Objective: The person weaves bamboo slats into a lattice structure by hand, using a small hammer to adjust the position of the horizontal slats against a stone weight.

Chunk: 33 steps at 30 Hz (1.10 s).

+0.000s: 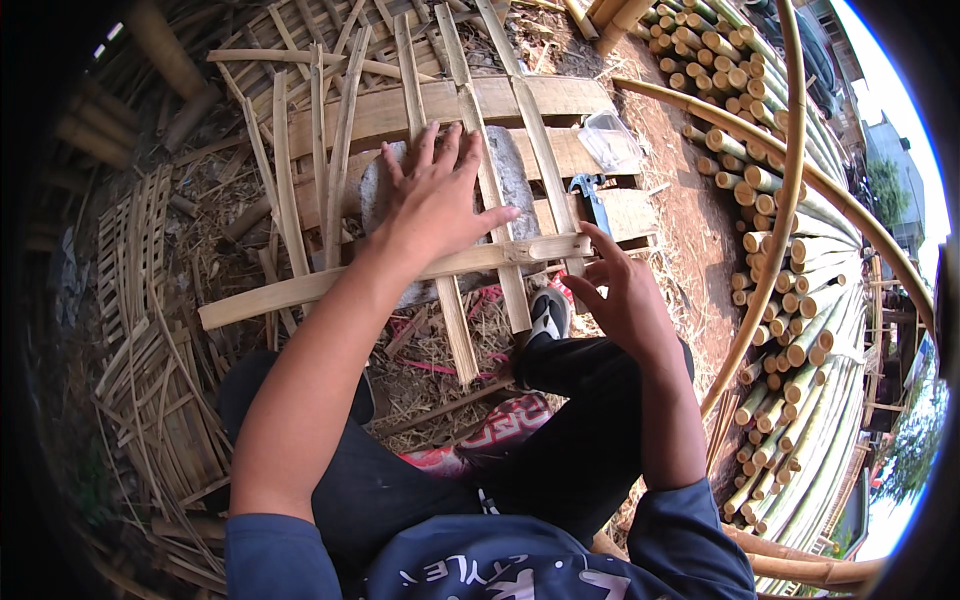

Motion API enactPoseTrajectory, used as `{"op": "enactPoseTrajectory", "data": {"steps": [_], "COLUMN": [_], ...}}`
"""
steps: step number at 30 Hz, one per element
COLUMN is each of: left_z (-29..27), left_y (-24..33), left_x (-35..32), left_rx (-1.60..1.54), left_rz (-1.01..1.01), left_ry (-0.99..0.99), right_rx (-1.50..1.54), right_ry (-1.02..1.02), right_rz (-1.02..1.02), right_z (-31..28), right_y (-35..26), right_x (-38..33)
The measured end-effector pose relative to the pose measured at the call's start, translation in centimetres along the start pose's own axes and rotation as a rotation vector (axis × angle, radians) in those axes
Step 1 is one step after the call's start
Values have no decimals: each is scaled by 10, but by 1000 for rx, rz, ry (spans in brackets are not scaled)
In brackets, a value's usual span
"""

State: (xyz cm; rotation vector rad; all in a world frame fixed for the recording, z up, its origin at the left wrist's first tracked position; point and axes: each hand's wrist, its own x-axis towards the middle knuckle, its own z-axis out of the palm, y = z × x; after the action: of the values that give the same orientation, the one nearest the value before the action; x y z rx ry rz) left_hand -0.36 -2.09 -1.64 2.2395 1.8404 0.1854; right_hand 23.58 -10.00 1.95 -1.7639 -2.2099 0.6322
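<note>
My left hand [435,200] lies spread over two long split bamboo strips, its fingers pointing away from me and its thumb across the middle strip [490,185]. A crosswise bamboo strip [290,292] runs under my left wrist and lies over the lower parts of the long strips. At its right end, my right hand [625,290] has index finger and thumb apart, the index fingertip by the end of the crosswise strip. The right-hand long strip [540,150] passes beneath that end. A grey stone block [513,170] sits under the strips.
Wide wooden planks [370,120] lie beneath the strips. Close to my right hand are a blue-and-black hammer [592,205] and a clear plastic container [610,143]. Cut bamboo poles [800,340] are stacked at right, behind a bent pole [790,170]. Slatted bamboo panels [150,420] lie left.
</note>
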Motion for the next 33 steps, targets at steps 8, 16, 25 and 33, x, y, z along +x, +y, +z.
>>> {"op": "enactPoseTrajectory", "data": {"steps": [8,16,25,33], "left_z": [4,4,3,2], "left_y": [-1,-2,-2,-2], "left_x": [0,-1,0,-1], "left_rx": [-27,-35,-9,-14], "left_rz": [6,17,10,14], "left_ry": [6,9,-12,-30], "right_rx": [62,36,0,49], "right_ry": [-42,-55,-49,-40], "right_rz": [45,72,88,108], "right_z": [-3,1,3,5], "right_y": [-2,1,-4,-6], "right_x": [1,2,5,5]}}
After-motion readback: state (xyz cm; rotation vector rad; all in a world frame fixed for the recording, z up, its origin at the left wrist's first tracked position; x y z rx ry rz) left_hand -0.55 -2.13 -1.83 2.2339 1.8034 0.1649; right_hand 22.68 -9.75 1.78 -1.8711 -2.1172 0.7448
